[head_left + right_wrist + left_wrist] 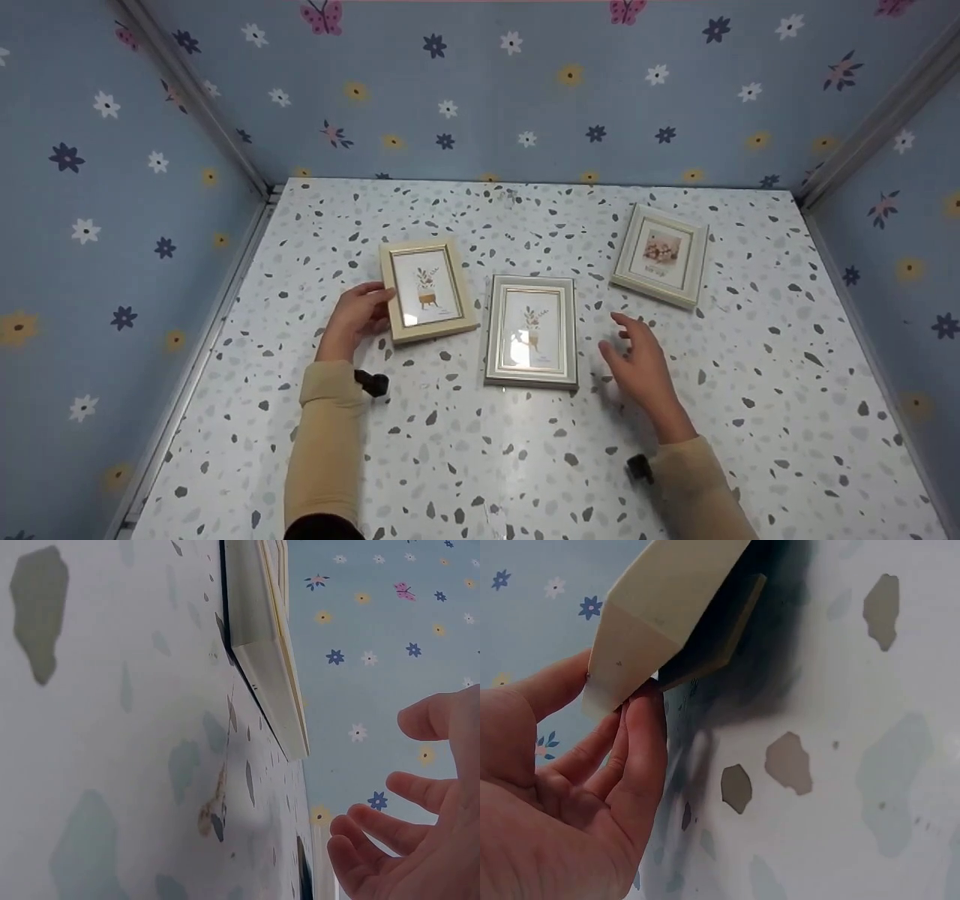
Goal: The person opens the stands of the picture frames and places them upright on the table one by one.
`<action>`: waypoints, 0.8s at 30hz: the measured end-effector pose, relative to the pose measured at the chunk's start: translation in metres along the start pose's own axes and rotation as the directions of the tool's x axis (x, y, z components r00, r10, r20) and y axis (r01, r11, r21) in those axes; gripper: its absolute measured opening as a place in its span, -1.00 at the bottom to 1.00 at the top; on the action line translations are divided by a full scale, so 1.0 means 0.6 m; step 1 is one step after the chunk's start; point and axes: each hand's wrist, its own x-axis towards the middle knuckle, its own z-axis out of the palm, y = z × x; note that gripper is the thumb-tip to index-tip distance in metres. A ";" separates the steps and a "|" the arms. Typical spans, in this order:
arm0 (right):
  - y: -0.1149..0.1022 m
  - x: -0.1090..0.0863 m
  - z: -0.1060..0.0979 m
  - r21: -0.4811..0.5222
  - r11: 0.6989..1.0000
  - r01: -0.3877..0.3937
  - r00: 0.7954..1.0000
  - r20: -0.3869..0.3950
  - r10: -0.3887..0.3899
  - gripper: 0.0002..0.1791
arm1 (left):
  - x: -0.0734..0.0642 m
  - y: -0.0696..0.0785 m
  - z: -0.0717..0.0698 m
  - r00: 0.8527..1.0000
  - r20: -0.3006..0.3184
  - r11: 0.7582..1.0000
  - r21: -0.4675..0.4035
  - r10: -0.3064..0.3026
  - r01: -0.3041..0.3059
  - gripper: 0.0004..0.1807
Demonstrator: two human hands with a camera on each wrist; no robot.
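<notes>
My left hand (358, 315) pinches the left edge of a cream picture frame (387, 300) with a plant print. In the left wrist view, thumb and fingers hold the corner of that frame (641, 634), which is tilted up off the table with its backing showing. To its right a silver-grey picture frame (532, 375) with a similar print lies flat on the table. My right hand (641, 367) hovers to the right of the grey frame, fingers loosely bent and holding nothing. Beyond it lies a third, off-white picture frame (660, 259) with a flower photo, turned at an angle.
The speckled white table (465, 450) carries all three frames. Walls with a blue flower pattern (480, 90) stand behind it and on both sides, joined by metal corner posts (202, 97). Small black wrist devices (373, 383) sit at both cuffs.
</notes>
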 end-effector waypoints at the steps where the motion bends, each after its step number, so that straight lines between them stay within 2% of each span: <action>1: 0.000 0.000 0.000 0.002 1.000 0.002 1.000 0.000 -0.002 -0.40 | -0.002 0.000 -0.001 1.000 0.006 1.000 -0.003 0.008 -0.008 -0.42; 8: -0.003 -0.002 -0.002 0.007 1.000 0.015 1.000 -0.006 -0.015 -0.41 | -0.013 0.000 -0.003 0.997 0.023 0.997 -0.027 0.072 -0.071 -0.41; 15: -0.005 -0.005 0.000 0.011 1.000 0.024 1.000 -0.003 -0.024 -0.42 | -0.018 0.000 0.003 0.994 -0.004 0.994 -0.013 0.110 -0.110 -0.41; 24: -0.007 -0.003 0.010 0.019 1.000 -0.011 1.000 0.010 0.010 -0.43 | -0.025 0.005 0.014 0.980 -0.039 0.981 0.034 0.195 -0.194 -0.45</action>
